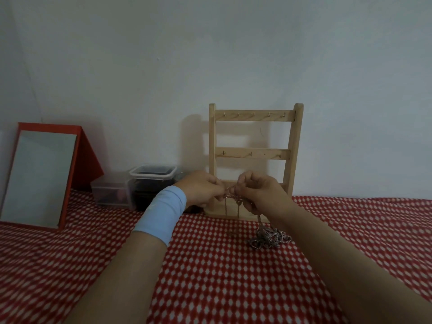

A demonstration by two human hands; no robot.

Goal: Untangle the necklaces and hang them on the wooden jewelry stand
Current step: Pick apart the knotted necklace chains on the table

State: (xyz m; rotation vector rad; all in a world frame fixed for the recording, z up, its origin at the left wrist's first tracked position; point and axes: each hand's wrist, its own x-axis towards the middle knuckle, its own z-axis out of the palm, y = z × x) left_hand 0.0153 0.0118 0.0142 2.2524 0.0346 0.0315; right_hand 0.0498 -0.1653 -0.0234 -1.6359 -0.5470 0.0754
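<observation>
Red cloth with a white diamond print (210, 265) covers the surface, running back to a plain pale wall. Against that wall stands the wooden jewelry stand (255, 160), upright, its two visible hook rails bare. Both forearms reach forward from the bottom edge and converge just in front of the stand's lower part. The left hand (201, 189), with a light blue wristband (161, 212) on its wrist, has its fingers curled inward and pinches a thin chain (230, 195) at the fingertips. The right hand (259, 191) faces it, nearly touching, fingers bent and also pinching the chain. Short strands hang down between the hands. From under the right hand a strand drops to a tangled heap of necklaces (268, 238) lying on the cloth just before the stand's base. At far left a red-framed mirror (42, 176) leans back, with clear plastic boxes (140, 185) beside it.
</observation>
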